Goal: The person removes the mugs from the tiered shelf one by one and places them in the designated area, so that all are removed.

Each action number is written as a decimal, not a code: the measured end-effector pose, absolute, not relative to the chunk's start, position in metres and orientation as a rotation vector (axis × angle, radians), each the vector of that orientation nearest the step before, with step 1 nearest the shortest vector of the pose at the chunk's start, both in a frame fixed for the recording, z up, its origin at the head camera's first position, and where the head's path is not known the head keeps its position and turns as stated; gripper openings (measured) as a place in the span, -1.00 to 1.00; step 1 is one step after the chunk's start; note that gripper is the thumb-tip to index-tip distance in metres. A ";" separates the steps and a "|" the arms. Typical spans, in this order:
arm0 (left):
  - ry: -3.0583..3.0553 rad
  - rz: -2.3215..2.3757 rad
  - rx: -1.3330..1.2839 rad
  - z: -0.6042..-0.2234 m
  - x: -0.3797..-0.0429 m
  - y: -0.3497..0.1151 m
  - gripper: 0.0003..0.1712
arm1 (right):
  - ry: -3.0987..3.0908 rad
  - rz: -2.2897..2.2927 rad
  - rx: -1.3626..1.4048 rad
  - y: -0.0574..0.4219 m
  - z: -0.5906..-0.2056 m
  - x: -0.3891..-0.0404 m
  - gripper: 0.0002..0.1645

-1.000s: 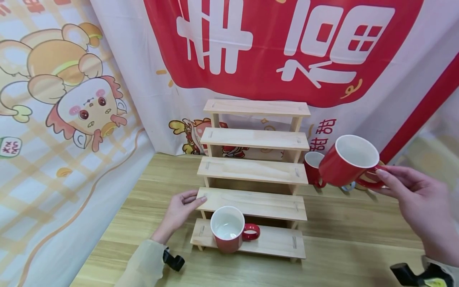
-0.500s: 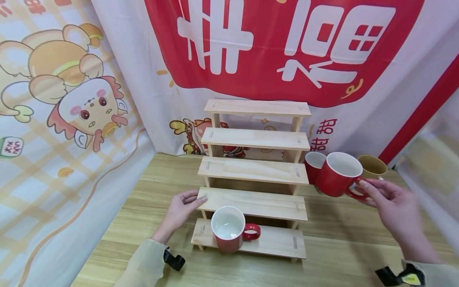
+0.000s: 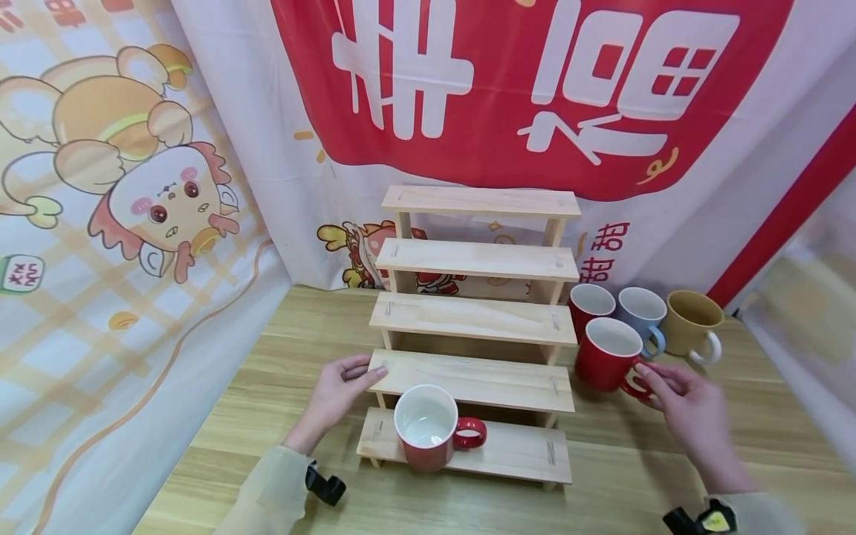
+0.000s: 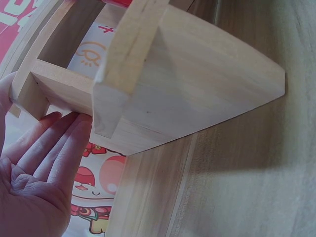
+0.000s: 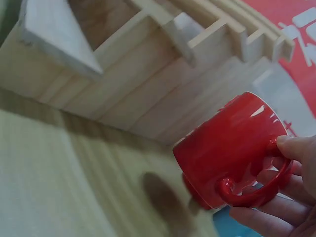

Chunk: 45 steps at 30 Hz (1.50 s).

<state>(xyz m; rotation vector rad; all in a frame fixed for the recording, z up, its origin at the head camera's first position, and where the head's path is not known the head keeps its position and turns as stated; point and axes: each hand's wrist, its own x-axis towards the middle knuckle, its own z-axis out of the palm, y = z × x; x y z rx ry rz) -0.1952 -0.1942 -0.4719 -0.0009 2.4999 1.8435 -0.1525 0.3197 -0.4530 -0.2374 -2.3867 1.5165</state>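
My right hand (image 3: 692, 409) grips a red mug (image 3: 605, 364) with a white inside by its handle, to the right of a wooden step shelf (image 3: 468, 316). In the right wrist view this mug (image 5: 227, 148) is just above the table, its shadow lying apart from it. My left hand (image 3: 337, 390) pinches the left end of the shelf's second-lowest board, thumb on top; in the left wrist view the fingers (image 4: 59, 143) reach under the board. Another red mug (image 3: 426, 431), white inside, stands on the lowest board, handle to the right.
Behind the held mug stand another red mug (image 3: 591, 303), a light blue mug (image 3: 643, 308) and a mustard mug (image 3: 689, 327) with a white handle. A printed cloth (image 3: 669, 245) hangs behind the shelf and along the left side. All stands on a wood-grain table (image 3: 267, 357).
My right hand has brought the red mug down and to the left, toward the shelf's side, uncovering the blue and mustard mugs. The left hand has stayed on the shelf.
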 end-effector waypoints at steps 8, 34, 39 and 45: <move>2.498 1.847 -0.001 -0.472 -0.196 -0.194 -0.24 | -2.433 1.487 -0.281 0.316 -0.473 -0.154 -0.46; 2.479 1.867 0.001 -0.471 -0.195 -0.194 -0.27 | -2.468 1.593 -0.524 0.294 -0.472 -0.144 -0.31; 2.479 1.867 -0.001 -0.471 -0.195 -0.194 -0.26 | -2.473 1.596 -0.531 0.290 -0.472 -0.140 -0.32; 2.478 1.862 -0.012 -0.471 -0.196 -0.193 -0.27 | -2.452 1.602 -0.461 0.287 -0.473 -0.137 -0.39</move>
